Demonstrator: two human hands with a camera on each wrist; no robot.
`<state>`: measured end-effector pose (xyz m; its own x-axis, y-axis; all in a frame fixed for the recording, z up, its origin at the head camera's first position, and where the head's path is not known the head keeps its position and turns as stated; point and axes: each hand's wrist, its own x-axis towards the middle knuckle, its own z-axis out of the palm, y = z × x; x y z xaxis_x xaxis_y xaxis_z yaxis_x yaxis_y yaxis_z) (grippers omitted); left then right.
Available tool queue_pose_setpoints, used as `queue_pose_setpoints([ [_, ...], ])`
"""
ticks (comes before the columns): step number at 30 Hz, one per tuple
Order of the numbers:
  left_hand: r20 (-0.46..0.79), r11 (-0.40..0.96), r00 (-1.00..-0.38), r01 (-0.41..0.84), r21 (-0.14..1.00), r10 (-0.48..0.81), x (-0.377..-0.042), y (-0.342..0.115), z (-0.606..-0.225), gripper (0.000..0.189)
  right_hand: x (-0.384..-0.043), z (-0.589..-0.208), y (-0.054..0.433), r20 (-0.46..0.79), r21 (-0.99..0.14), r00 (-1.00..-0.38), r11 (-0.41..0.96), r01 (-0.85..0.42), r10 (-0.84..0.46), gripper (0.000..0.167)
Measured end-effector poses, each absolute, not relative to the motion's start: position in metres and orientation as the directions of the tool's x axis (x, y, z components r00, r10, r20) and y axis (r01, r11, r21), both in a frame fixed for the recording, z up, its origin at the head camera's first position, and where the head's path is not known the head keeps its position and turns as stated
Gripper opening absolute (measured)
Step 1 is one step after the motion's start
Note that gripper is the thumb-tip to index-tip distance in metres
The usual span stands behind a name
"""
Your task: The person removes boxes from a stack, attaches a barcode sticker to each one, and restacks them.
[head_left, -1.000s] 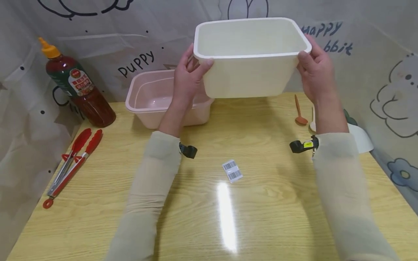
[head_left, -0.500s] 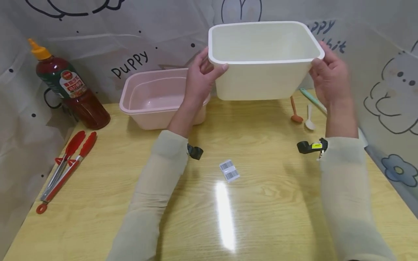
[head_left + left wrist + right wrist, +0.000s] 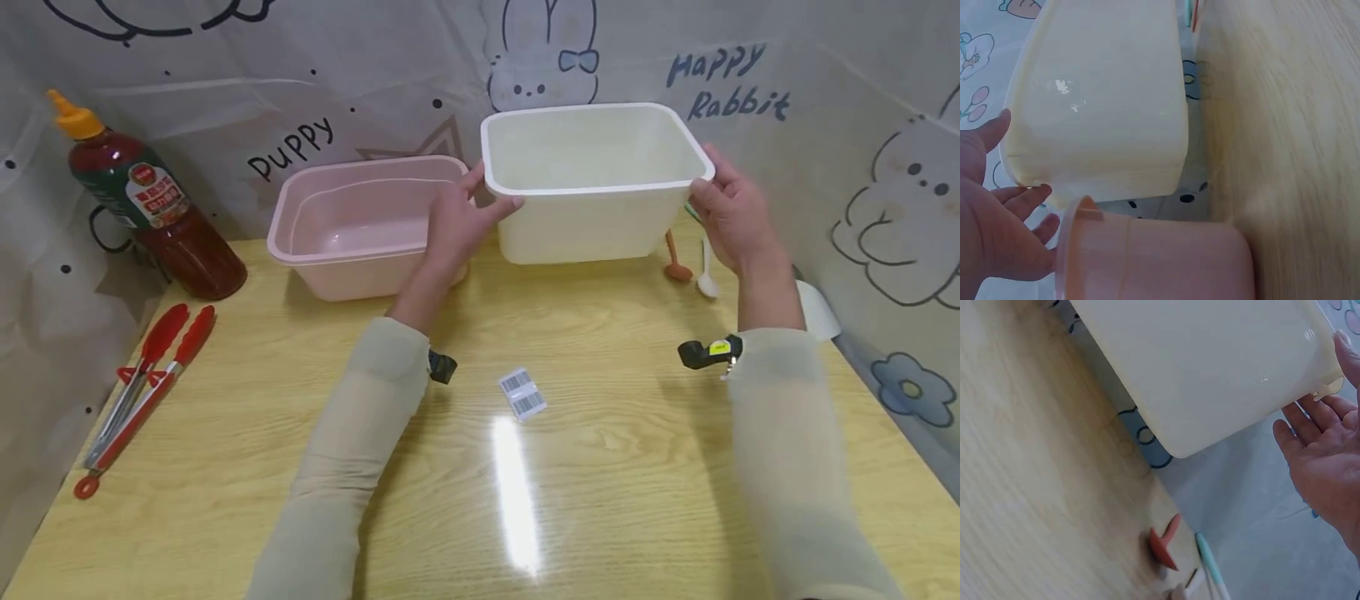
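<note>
A cream-white plastic storage bin [image 3: 588, 225] is held level at the back of the table, its inside bare. My left hand [image 3: 459, 225] grips its left end, with the thumb on the front rim and fingers under the lip. At the other end, my right hand [image 3: 735, 215] grips the rim's corner. Both wrist views show wall between the bin's base and the tabletop. Just left stands a pink plastic bin [image 3: 352, 279], also bare inside. Its right end is partly hidden by my left hand, whose fingers come close to its rim [image 3: 1066, 250] in the left wrist view.
A red sauce bottle [image 3: 161, 208] with an orange cap stands back left, with red-tipped tongs [image 3: 146, 392] in front. A barcode sticker [image 3: 522, 393] lies mid-table. An orange spoon [image 3: 678, 268], a white spoon [image 3: 707, 279] and a mint-green handle [image 3: 1209, 556] lie back right.
Both hands have carried the white bin rightward, then lowered it toward the table beside the pink bin. The head view has shifted slightly.
</note>
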<state>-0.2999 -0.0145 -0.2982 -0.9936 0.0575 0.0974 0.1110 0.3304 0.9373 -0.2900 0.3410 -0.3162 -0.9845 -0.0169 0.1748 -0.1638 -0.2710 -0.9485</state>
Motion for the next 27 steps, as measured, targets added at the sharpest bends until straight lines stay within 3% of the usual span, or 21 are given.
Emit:
queue_pose_setpoints([
  [7, 0.139, 0.588, -0.987, 0.162, 0.792, 0.083, -0.301, -0.012, -0.3, 0.073, -0.293, -0.332, 0.343, 0.163, -0.949, -0.986, -0.277, -0.149, -0.026, 0.067],
  [11, 0.09, 0.715, -0.992, 0.125, 0.688, 0.088, -0.301, -0.011, -0.298, 0.066, -0.295, -0.339, 0.344, 0.129, -0.958, -0.991, -0.261, -0.117, -0.031, 0.066],
  [27, -0.029, 0.766, -0.998, 0.017, 0.643, 0.047, -0.3, -0.01, -0.29, 0.061, -0.303, -0.349, 0.342, 0.049, -0.998, -0.999, -0.044, -0.048, -0.02, 0.064],
])
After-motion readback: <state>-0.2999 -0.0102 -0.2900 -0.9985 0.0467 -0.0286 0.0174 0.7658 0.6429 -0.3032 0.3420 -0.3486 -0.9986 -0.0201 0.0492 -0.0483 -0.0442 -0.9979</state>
